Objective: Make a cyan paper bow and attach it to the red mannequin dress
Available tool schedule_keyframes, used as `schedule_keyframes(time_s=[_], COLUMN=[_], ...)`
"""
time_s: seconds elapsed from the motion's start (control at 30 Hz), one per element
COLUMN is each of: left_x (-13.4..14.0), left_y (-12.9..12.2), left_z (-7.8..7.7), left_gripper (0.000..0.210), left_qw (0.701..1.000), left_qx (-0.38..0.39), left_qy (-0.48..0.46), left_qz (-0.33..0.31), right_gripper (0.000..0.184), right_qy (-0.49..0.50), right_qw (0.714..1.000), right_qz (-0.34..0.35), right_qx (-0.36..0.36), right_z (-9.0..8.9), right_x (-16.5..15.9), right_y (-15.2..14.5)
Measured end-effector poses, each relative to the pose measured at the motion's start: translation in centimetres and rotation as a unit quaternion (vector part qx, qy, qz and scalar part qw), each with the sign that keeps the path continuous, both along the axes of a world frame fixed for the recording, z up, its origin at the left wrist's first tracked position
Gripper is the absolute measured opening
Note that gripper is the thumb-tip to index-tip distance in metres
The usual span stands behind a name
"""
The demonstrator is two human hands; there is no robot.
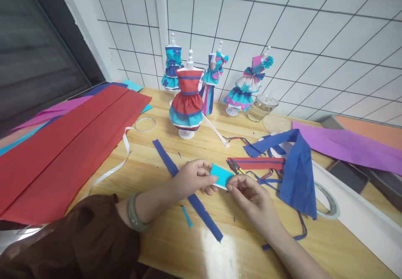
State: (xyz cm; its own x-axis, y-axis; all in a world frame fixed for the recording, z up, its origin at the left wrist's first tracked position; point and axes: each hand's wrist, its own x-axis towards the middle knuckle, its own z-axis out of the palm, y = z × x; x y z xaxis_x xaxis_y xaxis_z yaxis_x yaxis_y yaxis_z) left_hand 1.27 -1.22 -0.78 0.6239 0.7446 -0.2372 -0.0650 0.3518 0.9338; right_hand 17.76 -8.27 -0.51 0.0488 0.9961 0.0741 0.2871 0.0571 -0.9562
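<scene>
White-tiled wall behind, wooden table in front. Big red sheet covers the worker's left side, over turquoise and pink ones. Purple sheet on the far right; folded blue piece nearer, bent at the top.

Four mini dress forms at the back: red dress in front, the other three in mostly turquoise outfits behind it.

Navy strip runs diagonally across the table, passing under the left forearm and hand. Red strip with a navy line lies ahead of the right hand.

Left hand: nearly closed, thumb on top of the turquoise piece, fingers curled. Right hand: thumb and index pinched on its other end, remaining fingers loosely bent. Green bangle on left wrist.

Glass cup beside the rightmost form. Tape roll by the blue piece. Scissors, blades apart, just beyond the turquoise piece, which sits between both hands, white lower edge. Tiny turquoise scrap beside the navy strip.
</scene>
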Motion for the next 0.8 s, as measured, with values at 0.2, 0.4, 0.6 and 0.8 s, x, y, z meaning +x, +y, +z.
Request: schedule_keyframes(time_s=[0.2, 0.4, 0.6, 0.8], left_x=[0.09, 0.01, 0.06, 0.11], left_y=[0.05, 0.13, 0.04, -0.03], left_z=[-0.07, -0.01, 0.27, 0.01], left_gripper=[0.04, 0.042, 0.041, 0.039], left_qw=[1.0, 0.999, 0.999, 0.999], left_qx=[-0.003, -0.007, -0.02, -0.025], left_qy=[0.0, -0.007, -0.019, -0.022], left_qz=[0.023, 0.04, 0.04, 0.034], right_gripper=[0.009, 0.013, 0.022, 0.02], right_qy=[-0.006, -0.039, -0.083, -0.117], right_qw=[1.0, 0.999, 0.994, 0.988], right_qz=[0.013, 0.03, 0.028, 0.017], right_qx=[0.009, 0.023, 0.07, 0.1], right_z=[-0.19, -0.19, -0.85, -0.63], right_x=[0.27, 0.34, 0.55, 0.85], right_y=[-0.08, -0.29, -0.24, -0.18])
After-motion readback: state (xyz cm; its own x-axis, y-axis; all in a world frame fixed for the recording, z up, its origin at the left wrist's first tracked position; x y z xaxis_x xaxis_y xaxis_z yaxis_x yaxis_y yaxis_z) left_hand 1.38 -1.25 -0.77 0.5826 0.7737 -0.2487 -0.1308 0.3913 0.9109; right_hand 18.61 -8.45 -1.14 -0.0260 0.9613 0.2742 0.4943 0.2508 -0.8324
